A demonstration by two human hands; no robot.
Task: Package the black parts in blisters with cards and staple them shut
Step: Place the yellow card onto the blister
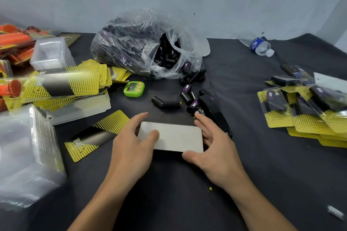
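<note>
Blank grey card (174, 139) flat on black table (169, 193), front centre, between both hands. Left hand (131, 148): thumb laid on card's left part, fingers loosely extended past far-left corner. Right hand (216, 152): fingers straight along right edge, thumb at near-right corner. Neither hand curled round it. Black stapler (212, 110) just behind right fingers. Loose black parts (166, 103) beyond, before clear bag (146, 47). Printed yellow card (97, 135) just left; finished packs (304, 110) far right.

The left hand (131, 148) and right hand (216, 154) are bare, with long slender fingers (201, 124), above unclothed forearms (105, 199).
</note>
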